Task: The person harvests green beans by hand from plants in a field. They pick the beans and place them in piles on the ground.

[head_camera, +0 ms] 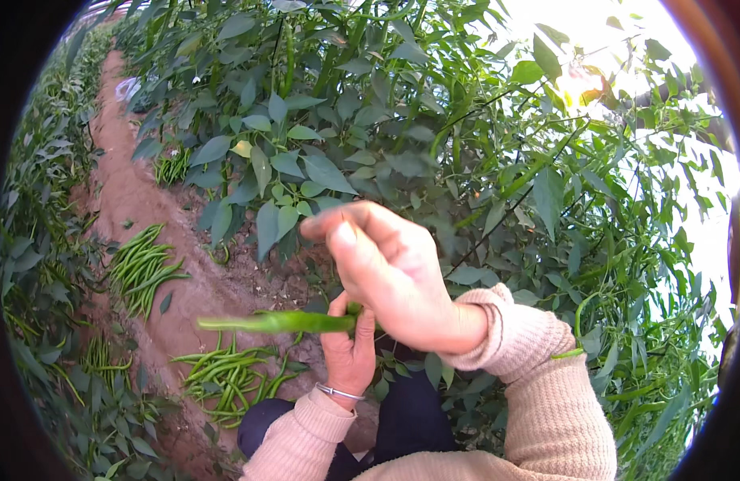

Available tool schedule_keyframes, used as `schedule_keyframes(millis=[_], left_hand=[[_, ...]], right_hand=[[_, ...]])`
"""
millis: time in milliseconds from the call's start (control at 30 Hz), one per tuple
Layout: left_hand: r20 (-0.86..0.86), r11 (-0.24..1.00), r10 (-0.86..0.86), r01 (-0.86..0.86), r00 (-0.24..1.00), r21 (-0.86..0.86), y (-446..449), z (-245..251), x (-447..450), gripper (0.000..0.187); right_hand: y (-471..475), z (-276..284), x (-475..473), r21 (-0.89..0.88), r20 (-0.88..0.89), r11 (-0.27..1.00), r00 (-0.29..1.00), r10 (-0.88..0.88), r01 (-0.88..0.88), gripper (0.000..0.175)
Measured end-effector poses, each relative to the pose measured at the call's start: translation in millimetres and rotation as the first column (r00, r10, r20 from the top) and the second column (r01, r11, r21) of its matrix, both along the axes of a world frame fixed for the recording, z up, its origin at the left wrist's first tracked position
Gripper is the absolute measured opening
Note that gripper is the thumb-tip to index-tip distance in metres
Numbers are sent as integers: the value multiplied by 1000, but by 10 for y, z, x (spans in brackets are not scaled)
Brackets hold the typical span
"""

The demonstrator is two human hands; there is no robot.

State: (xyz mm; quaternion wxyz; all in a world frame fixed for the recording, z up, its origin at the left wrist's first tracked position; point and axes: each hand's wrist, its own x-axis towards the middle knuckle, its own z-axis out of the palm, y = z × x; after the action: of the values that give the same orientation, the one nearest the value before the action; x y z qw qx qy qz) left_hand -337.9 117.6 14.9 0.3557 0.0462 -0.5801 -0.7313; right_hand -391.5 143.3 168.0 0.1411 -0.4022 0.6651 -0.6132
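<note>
My left hand (349, 355), with a silver bracelet at its wrist, grips several long green chili peppers (285, 322) between thumb and fingers; they point left and are slightly blurred. Above it and nearer the camera is my right hand (394, 276), its fingers curled and partly blurred, with no pepper seen in it. Whether the two hands touch cannot be told. A loose pile of green peppers (225, 382) lies on the soil just left of my left wrist. Leafy pepper plants (321, 132) with hanging peppers stand before and to the right of my hands.
A dirt path (120, 144) runs up the left side between plant rows. On it lie a second pepper pile (144, 267) and, farther off, a smaller one (172, 165). A whitish plastic bag (128, 89) is beyond. More plants (39, 198) line the left edge. Bright light enters at right.
</note>
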Motion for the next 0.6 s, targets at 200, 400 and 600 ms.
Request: schedule_keyframes(millis=[200,400,600], left_hand=[[136,929,-10,-41,991,369,-83,69,-43,13],[181,913,-100,17,979,409,-81,-40,-95,15],[215,906,-127,25,968,422,-90,-58,-137,15]], right_hand=[[242,-326,-1846,-185,155,745,767,-622,641,27],[864,-139,-3575,-339,-21,343,357,-934,876,9],[800,293,-3745,44,-321,611,590,-741,790,24]])
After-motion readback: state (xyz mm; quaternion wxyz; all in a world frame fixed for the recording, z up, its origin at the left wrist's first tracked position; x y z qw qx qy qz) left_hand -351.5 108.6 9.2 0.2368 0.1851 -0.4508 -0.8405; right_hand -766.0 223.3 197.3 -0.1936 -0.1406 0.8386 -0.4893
